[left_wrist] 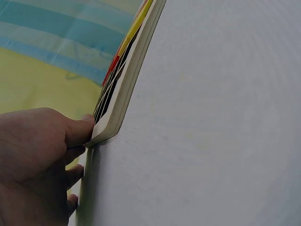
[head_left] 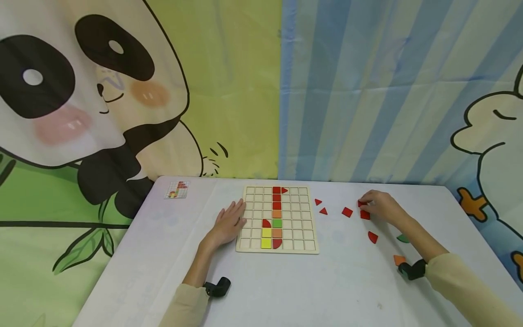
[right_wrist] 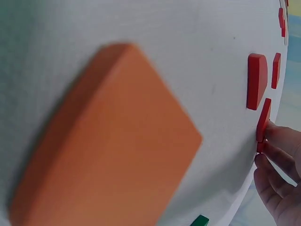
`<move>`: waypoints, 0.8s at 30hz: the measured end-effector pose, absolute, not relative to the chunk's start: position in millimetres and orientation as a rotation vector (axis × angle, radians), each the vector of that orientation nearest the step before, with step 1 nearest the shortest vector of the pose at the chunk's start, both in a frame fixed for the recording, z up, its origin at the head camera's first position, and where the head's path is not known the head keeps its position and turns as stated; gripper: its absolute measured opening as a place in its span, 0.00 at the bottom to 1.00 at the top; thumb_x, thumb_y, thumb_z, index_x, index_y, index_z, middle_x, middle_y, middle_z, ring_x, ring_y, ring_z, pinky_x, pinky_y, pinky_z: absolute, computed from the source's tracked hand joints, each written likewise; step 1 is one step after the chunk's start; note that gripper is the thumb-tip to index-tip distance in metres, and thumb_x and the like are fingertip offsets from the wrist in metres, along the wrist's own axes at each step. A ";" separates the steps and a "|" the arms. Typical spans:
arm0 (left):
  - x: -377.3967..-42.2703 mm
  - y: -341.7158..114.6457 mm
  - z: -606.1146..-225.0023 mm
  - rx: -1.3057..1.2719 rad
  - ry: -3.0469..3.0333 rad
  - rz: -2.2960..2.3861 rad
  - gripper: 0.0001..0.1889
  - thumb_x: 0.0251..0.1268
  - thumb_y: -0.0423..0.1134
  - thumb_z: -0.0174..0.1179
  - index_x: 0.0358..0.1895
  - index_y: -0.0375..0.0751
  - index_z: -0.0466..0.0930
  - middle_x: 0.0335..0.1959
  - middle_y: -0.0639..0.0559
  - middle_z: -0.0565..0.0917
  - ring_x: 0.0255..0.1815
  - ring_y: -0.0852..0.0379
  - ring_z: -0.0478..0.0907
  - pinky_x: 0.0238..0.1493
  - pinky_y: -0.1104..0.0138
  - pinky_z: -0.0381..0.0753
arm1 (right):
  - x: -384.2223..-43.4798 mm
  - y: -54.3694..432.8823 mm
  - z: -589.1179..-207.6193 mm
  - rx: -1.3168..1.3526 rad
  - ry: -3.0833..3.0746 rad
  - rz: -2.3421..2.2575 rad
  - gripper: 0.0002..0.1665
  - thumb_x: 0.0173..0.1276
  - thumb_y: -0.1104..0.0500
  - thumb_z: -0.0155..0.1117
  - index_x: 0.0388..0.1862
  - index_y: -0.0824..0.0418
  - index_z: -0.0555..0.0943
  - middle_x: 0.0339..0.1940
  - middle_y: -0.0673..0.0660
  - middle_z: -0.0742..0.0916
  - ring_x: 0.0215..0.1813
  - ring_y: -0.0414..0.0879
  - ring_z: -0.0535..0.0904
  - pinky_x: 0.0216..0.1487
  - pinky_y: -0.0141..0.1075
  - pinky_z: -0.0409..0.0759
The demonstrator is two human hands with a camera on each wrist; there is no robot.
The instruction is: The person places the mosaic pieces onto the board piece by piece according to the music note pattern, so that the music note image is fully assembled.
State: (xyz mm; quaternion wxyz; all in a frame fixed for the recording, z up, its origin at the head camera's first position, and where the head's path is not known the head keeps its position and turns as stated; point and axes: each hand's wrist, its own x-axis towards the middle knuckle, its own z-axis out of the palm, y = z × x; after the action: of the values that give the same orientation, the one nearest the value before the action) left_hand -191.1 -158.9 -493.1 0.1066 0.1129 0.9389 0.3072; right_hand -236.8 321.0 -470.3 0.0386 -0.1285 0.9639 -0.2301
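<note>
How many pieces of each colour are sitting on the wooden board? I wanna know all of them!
Red pieces: 6
Orange pieces: 2
Yellow pieces: 2
Green piece: 1
Total on the wooden board: 11

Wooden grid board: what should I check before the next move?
1. Left hand touching the wooden grid board's left edge: ok.
2. Right hand pinching a red square: ok.
3. That red square lifted clear of the table: cannot tell.
4. Cell right of the top-row red triangle free: ok.
5. Pattern card uncovered: ok.
6. All pieces on the board: not ok; an orange square and a red quarter-circle lie loose.
</note>
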 end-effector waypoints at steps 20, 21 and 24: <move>-191.9 -160.2 -494.6 0.339 2.766 0.910 0.32 0.83 0.41 0.48 0.83 0.36 0.53 0.86 0.42 0.52 0.87 0.40 0.42 0.83 0.41 0.37 | -234.7 325.9 -476.2 -0.514 3.029 -0.725 0.16 0.66 0.68 0.72 0.51 0.74 0.86 0.47 0.70 0.89 0.49 0.65 0.85 0.50 0.54 0.87; -191.9 -160.2 -494.7 0.340 2.765 0.910 0.32 0.83 0.41 0.48 0.83 0.36 0.53 0.86 0.42 0.52 0.87 0.40 0.42 0.83 0.41 0.37 | -234.5 326.1 -476.6 -0.515 3.030 -0.726 0.16 0.66 0.68 0.72 0.51 0.74 0.86 0.47 0.70 0.89 0.49 0.65 0.85 0.50 0.54 0.87; -192.1 -160.3 -494.8 0.347 2.762 0.910 0.32 0.83 0.41 0.48 0.83 0.36 0.53 0.86 0.42 0.52 0.87 0.40 0.42 0.83 0.40 0.37 | -235.5 326.0 -477.3 -0.525 3.029 -0.718 0.15 0.65 0.68 0.72 0.50 0.74 0.87 0.46 0.69 0.88 0.46 0.62 0.84 0.47 0.51 0.88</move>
State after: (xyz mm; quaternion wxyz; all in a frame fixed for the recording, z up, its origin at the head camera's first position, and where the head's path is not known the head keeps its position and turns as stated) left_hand -192.1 -160.3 -494.8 0.1063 0.1178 0.9377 0.3090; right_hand -235.5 326.0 -477.3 -0.0078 -0.1664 0.9594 -0.2274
